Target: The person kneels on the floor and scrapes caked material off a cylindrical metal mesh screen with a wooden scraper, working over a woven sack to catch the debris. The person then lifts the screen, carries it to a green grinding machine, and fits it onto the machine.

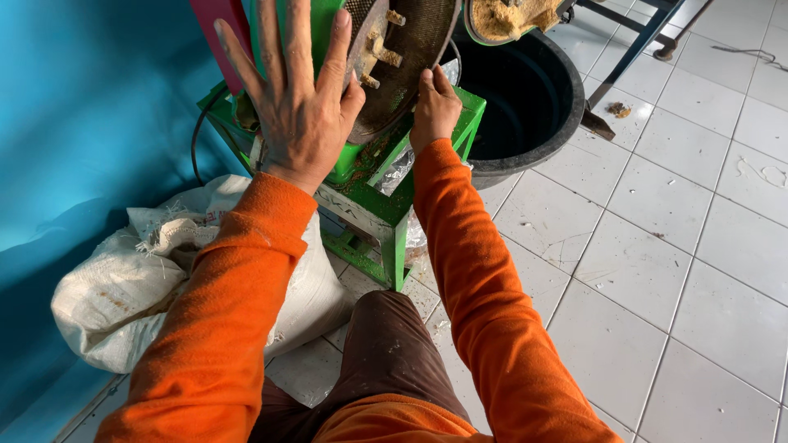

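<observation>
Right now my left hand (300, 107) is spread open, fingers splayed, raised over the green grinder frame (386, 209). Right hand (435, 107) curled w/ fingertips on the rusty perforated disc (406, 57), far centre. Black tub (525, 98) just right; white sacks (123, 287) near left on floor.

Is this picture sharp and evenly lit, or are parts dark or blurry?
Head view: mostly sharp daylight; the left hand up close looks large and slightly soft; the black tub is dark inside; the tiled floor is bright, with shadow along the blue wall.
</observation>
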A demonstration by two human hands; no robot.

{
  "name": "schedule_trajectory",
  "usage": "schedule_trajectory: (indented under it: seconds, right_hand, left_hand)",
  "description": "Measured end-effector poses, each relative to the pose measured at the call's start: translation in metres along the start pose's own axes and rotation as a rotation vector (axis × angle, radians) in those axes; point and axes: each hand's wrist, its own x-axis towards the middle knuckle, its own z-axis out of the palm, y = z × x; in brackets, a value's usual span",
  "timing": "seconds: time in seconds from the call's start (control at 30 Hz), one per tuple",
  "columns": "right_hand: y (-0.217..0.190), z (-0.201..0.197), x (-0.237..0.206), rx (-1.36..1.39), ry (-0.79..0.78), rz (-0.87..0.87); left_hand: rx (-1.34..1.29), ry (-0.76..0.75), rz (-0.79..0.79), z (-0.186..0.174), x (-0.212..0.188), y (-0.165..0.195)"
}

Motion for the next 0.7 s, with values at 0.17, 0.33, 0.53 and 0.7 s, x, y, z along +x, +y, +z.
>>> schedule_trajectory:
  seconds: [0.17,0.33,0.53,0.7]
  right_hand:
    - [0.0,-0.003,0.005,0.001,-0.018,0.016]
    - [0.0,-0.003,0.004,-0.207,0.046,-0.032]
    - [-0.002,-0.003,0.002,-0.304,0.087,-0.042]
    - [-0.002,0.002,-0.007,-0.558,0.113,-0.19]
  left_hand:
    - [-0.014,-0.05,0.003,0.001,0.007,-0.001]
    - [0.029,-0.04,0.029,0.004,0.007,-0.001]
    - [0.17,0.001,0.077,0.007,0.004,-0.003]
    - [0.144,0.087,0.127,0.002,0.015,0.001]
